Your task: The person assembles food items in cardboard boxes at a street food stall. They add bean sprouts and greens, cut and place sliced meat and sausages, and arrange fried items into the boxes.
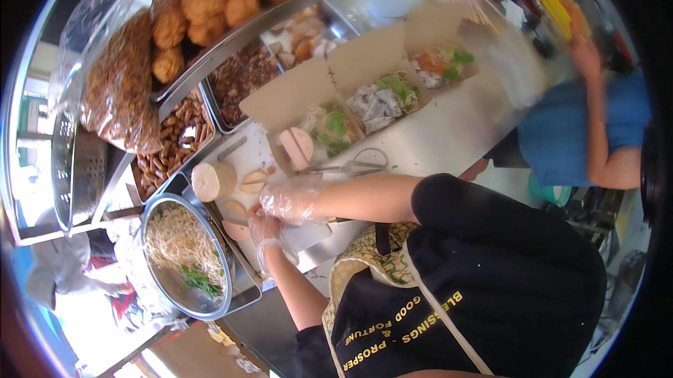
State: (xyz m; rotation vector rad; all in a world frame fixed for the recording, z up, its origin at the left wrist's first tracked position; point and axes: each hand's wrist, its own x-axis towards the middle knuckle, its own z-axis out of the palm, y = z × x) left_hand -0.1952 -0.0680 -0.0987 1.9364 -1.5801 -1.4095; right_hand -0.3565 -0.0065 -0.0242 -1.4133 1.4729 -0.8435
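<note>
Both my hands, in clear plastic gloves, come together over a white cutting board (pixel 308 236). My left hand (pixel 265 229) has its fingers closed beside a thin grey blade-like strip and a pinkish slice (pixel 237 229). Just above it, my right hand (pixel 286 199) is bent inward with its fingers largely hidden; whether it holds anything does not show. Near them on the board stand a thick pale meat roll (pixel 213 181) and a cut round slice (pixel 253 181). Beyond lies a pair of scissors (pixel 368 161), by an open cardboard box (pixel 280 101) holding sprouts, greens and a pink meat piece (pixel 296 149).
Two more filled boxes (pixel 382 106) continue to the right. A metal bowl of bean sprouts (pixel 184 241) stands at left. Trays of brown pieces (pixel 184 125) and dark chopped food (pixel 242 76) line the back, below fried balls (pixel 242 5). Another person in blue (pixel 582 125) is at right.
</note>
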